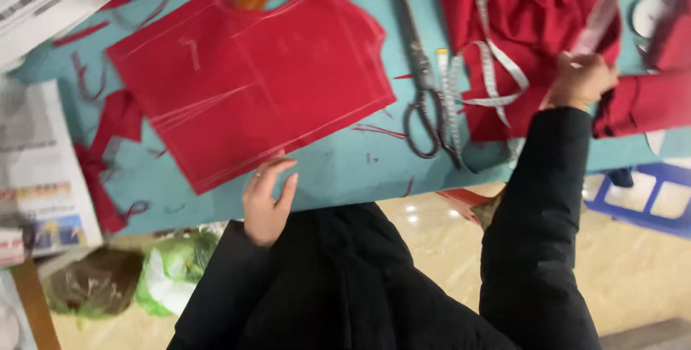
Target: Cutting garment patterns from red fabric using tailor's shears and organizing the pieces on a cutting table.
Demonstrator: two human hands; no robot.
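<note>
Both hands engaged: keep left hand, fingers open, flat on stacked red fabric panels; hold right hand, fingers closed, firmly on red cloth.

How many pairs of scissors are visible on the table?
1. The scissors lie on the teal table, between the flat red fabric piece and the white measuring tape. Others may be hidden under the red cloth.
</note>
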